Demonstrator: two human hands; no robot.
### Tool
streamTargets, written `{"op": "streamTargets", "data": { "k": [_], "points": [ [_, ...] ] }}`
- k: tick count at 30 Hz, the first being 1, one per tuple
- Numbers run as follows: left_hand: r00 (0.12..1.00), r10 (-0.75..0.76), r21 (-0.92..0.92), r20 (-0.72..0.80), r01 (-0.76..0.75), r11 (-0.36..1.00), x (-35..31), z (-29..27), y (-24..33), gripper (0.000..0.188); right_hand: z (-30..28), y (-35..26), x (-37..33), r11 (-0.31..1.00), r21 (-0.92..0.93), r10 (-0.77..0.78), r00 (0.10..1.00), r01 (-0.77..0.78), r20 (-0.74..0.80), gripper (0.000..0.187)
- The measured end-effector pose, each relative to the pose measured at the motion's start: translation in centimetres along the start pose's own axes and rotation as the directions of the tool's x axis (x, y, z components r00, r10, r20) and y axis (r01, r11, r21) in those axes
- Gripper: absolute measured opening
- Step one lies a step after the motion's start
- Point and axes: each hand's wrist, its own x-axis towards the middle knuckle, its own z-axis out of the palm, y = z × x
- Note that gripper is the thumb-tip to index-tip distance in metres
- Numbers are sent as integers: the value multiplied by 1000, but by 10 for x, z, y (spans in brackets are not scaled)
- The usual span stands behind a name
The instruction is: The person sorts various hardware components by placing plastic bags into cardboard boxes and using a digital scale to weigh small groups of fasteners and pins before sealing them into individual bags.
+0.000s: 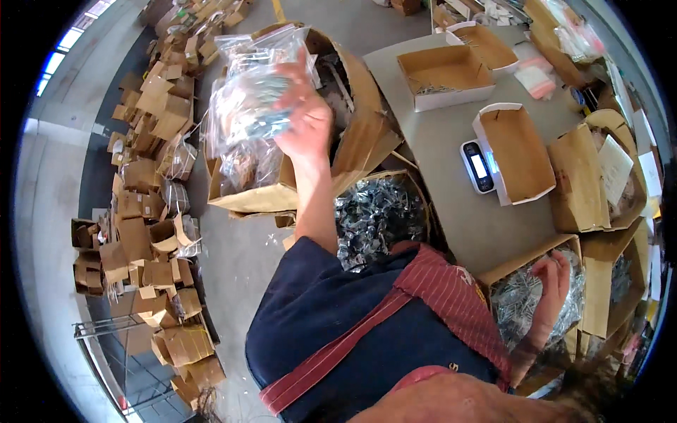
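While the left arm stretches out over the floor, the hands work apart.
Left hand (307, 123): raised, fingers closed on a clear plastic bag (247, 99) of small metal parts.
Bag's place: held in the air above a large open cardboard box (352, 120) that stands on the floor off the worktop's left edge.
Right hand (553, 282): resting in a box of loose metal pieces (522, 296) at the worktop's near edge; whether the fingers grip anything, I cannot tell.
Worktop (451, 197): grey; a small digital scale (477, 167) with an empty cardboard tray (518, 151) on it sits mid-surface.
Floor, left: a heap of flattened cartons (151, 176).
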Motion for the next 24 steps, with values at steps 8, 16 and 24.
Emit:
{"op": "streamTargets", "data": {
  "k": [8,16,24],
  "points": [
    [824,-348,117,-448,440,890,-16,-93,-47,51,-19,-11,-1,990,-134,-36,997,44,62,20],
    [531,-317,494,-786,847,197,-26,-131,-158,31,-74,-25,-12,980,-144,-159,977,139,-139,20],
    [416,-501,560,-759,809,-177,-24,-149,-218,29,-114,-20,-53,980,-133,-182,934,147,-307,17]
  ]
}}
